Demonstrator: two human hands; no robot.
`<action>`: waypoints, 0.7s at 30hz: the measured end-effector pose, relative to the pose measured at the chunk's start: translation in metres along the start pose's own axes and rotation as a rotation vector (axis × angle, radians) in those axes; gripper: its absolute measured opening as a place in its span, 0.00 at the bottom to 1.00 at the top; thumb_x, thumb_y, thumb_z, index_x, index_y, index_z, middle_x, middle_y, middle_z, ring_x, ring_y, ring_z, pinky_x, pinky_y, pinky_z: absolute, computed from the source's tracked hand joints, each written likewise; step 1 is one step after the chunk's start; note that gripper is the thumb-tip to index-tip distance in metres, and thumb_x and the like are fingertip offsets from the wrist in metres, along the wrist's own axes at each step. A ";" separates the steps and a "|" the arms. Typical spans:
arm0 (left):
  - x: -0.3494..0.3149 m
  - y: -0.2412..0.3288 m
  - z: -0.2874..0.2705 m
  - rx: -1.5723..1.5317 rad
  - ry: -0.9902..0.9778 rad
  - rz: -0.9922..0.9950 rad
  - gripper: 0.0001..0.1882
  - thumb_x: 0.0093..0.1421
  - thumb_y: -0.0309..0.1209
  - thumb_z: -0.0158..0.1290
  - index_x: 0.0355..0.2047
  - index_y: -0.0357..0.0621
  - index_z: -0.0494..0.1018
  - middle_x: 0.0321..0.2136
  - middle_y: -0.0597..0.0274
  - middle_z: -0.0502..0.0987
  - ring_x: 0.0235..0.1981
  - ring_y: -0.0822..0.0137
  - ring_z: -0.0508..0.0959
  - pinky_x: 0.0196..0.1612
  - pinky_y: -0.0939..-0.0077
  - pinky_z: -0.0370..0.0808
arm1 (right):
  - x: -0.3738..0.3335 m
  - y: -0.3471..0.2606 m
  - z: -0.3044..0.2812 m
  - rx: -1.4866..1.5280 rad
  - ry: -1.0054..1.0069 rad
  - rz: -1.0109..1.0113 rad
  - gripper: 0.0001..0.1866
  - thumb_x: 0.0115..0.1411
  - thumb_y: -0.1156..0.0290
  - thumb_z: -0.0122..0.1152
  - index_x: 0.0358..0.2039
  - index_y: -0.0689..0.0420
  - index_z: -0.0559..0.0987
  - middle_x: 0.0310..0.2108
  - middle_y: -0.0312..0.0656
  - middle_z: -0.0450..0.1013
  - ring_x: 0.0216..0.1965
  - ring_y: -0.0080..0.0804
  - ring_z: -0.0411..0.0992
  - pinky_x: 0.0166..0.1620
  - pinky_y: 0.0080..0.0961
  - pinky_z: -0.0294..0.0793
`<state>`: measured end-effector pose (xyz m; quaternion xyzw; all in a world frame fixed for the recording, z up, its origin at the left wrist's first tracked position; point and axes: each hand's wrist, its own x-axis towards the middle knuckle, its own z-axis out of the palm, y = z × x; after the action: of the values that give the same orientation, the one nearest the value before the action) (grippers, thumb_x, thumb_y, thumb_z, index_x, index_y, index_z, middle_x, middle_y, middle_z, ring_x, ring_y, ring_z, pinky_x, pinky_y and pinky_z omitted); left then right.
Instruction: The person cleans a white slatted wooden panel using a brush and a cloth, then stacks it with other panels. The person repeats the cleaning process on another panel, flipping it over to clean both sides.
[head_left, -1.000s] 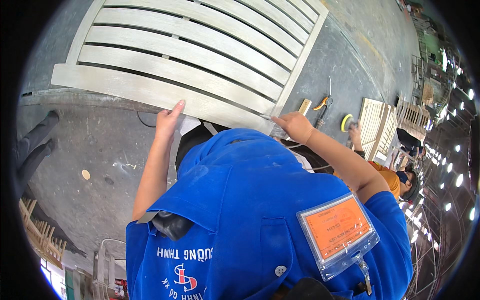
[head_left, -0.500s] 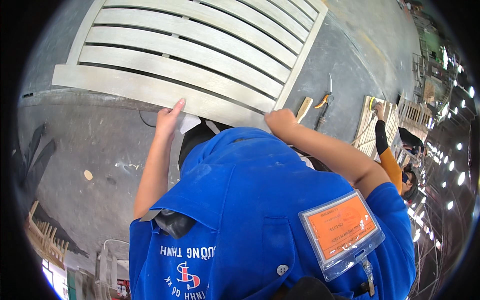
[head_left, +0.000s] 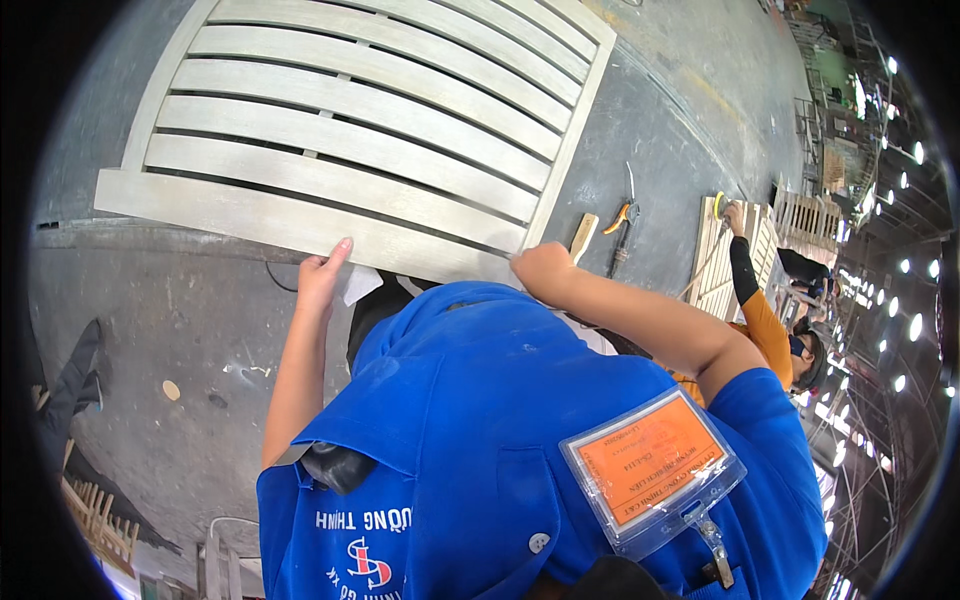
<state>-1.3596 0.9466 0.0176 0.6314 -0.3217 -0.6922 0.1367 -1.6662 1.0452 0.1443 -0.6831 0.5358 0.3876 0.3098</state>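
A pale, whitish slatted wooden panel lies flat in front of me on a dark work surface, its wide near rail toward my body. My left hand grips this rail's near edge, thumb on top and the other fingers hidden below. Beside that hand a white scrap, paper or cloth, hangs under the edge. At the panel's near right corner my right hand is closed in a fist against the wood. Whatever is inside that fist is hidden.
Right of the panel lie a small wooden block and an orange-handled tool with a dark cord or hose. Farther right, a person in an orange sleeve works on another slatted panel. Slatted wooden pieces stand at lower left.
The whole view has shifted, so the panel and tools sit lower and farther left in the picture. Both hands stay at the panel's near edge.
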 end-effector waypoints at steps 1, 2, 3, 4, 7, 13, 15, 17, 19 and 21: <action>0.000 0.000 0.000 -0.011 -0.008 0.023 0.29 0.50 0.44 0.60 0.38 0.25 0.72 0.36 0.51 0.76 0.38 0.67 0.74 0.44 0.76 0.68 | -0.003 0.003 -0.001 0.021 -0.045 0.020 0.07 0.50 0.76 0.52 0.29 0.59 0.78 0.29 0.45 0.76 0.33 0.40 0.76 0.32 0.34 0.74; -0.001 0.001 0.000 -0.016 -0.006 0.035 0.29 0.51 0.44 0.60 0.38 0.25 0.72 0.37 0.51 0.76 0.38 0.67 0.74 0.44 0.76 0.67 | -0.005 0.005 -0.001 0.051 -0.011 0.002 0.08 0.50 0.76 0.52 0.31 0.59 0.78 0.29 0.46 0.76 0.34 0.41 0.76 0.32 0.34 0.75; -0.001 0.001 0.000 -0.020 -0.001 0.047 0.29 0.51 0.44 0.60 0.38 0.25 0.72 0.37 0.51 0.76 0.39 0.67 0.73 0.44 0.77 0.67 | -0.006 0.008 -0.002 0.068 -0.014 0.006 0.09 0.50 0.76 0.52 0.32 0.60 0.78 0.30 0.47 0.76 0.34 0.42 0.76 0.33 0.34 0.75; -0.001 0.001 0.000 -0.024 -0.011 0.050 0.28 0.51 0.44 0.60 0.39 0.25 0.72 0.37 0.51 0.76 0.39 0.67 0.73 0.44 0.77 0.67 | -0.007 0.010 -0.002 0.063 -0.049 0.043 0.10 0.50 0.76 0.52 0.33 0.60 0.77 0.30 0.47 0.76 0.34 0.43 0.75 0.33 0.35 0.75; -0.001 0.002 0.001 -0.045 -0.029 0.068 0.28 0.52 0.43 0.60 0.39 0.25 0.71 0.38 0.51 0.75 0.39 0.67 0.73 0.45 0.76 0.67 | -0.003 0.012 -0.005 0.115 0.032 -0.037 0.12 0.50 0.76 0.52 0.37 0.58 0.77 0.30 0.48 0.75 0.35 0.45 0.75 0.34 0.35 0.75; -0.002 0.006 0.001 -0.038 -0.020 0.032 0.27 0.52 0.42 0.59 0.39 0.25 0.71 0.37 0.52 0.76 0.39 0.67 0.73 0.44 0.76 0.67 | -0.017 0.068 -0.027 0.103 -0.211 -0.108 0.12 0.52 0.74 0.50 0.38 0.56 0.77 0.32 0.48 0.75 0.37 0.46 0.74 0.37 0.37 0.74; -0.003 0.007 0.002 -0.037 -0.012 0.009 0.26 0.52 0.41 0.59 0.39 0.25 0.71 0.37 0.52 0.76 0.39 0.67 0.74 0.44 0.76 0.67 | -0.024 0.114 -0.045 0.233 0.020 -0.026 0.12 0.53 0.71 0.50 0.38 0.55 0.77 0.31 0.48 0.75 0.36 0.47 0.74 0.38 0.38 0.74; -0.004 0.008 0.004 -0.063 -0.001 0.038 0.26 0.53 0.41 0.59 0.38 0.25 0.71 0.36 0.51 0.76 0.37 0.67 0.74 0.43 0.75 0.68 | -0.013 0.168 -0.073 0.070 0.209 0.136 0.13 0.55 0.67 0.50 0.40 0.49 0.78 0.30 0.48 0.75 0.33 0.47 0.73 0.38 0.39 0.73; -0.005 0.009 0.005 -0.068 0.012 0.025 0.26 0.53 0.41 0.59 0.38 0.24 0.71 0.36 0.50 0.76 0.37 0.67 0.74 0.43 0.75 0.68 | 0.000 0.215 -0.097 0.123 0.477 0.298 0.14 0.55 0.68 0.50 0.42 0.46 0.77 0.33 0.48 0.75 0.36 0.47 0.73 0.40 0.40 0.72; -0.006 0.010 0.006 -0.082 -0.001 0.038 0.26 0.52 0.41 0.59 0.38 0.24 0.71 0.36 0.50 0.76 0.36 0.66 0.74 0.42 0.75 0.69 | 0.024 0.249 -0.111 0.110 0.642 0.294 0.14 0.56 0.69 0.50 0.43 0.44 0.77 0.36 0.48 0.74 0.37 0.47 0.72 0.40 0.40 0.72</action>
<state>-1.3665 0.9441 0.0286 0.6189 -0.3048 -0.7024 0.1754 -1.8831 0.8817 0.1779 -0.6679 0.7186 0.1643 0.1031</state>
